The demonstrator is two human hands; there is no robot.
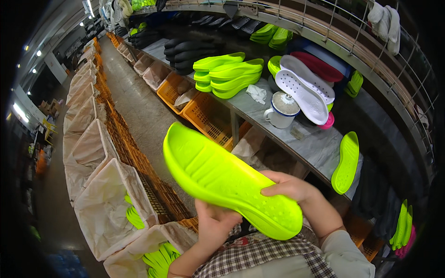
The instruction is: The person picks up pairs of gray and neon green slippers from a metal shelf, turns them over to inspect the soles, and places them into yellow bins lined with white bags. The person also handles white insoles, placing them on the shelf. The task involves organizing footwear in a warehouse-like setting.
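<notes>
A neon-green shoe sole [222, 173] is held in both hands in front of my checked apron, its wide end tilted up toward the far left. My left hand [214, 221] grips its near edge from below, thumb along the side and the other fingers hidden under it. My right hand [289, 187] is closed on the far edge, thumb pressed on the dotted surface. To the right, a single green sole [346, 162] lies on the grey bench. Beyond my hands stand stacked green soles [229, 74] and a white lidded enamel mug [282, 111].
White, grey and dark red soles [303, 97] lean behind the mug. Crumpled tissue [256, 94] lies on the bench [306, 143]. Orange crates [208, 118] sit beneath it. Cloth-lined bins [109, 208] run along the left, some with green soles. A wire rack [361, 41] curves above the bench.
</notes>
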